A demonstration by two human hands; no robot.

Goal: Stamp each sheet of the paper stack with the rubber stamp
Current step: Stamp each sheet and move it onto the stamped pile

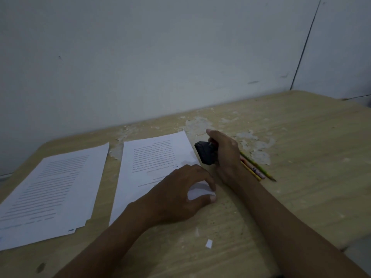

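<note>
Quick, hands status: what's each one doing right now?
Left hand: pinches the near right corner of the white printed sheet.
Right hand: grips the black rubber stamp, held beside the sheet.

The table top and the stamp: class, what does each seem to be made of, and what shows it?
Table top: probably wood-grain laminate over board, matt; the pale streaked surface has flaked off in whitish patches near the wall.
Stamp: looks like black plastic, dull finish, a blocky moulded body; too dim to be sure.
</note>
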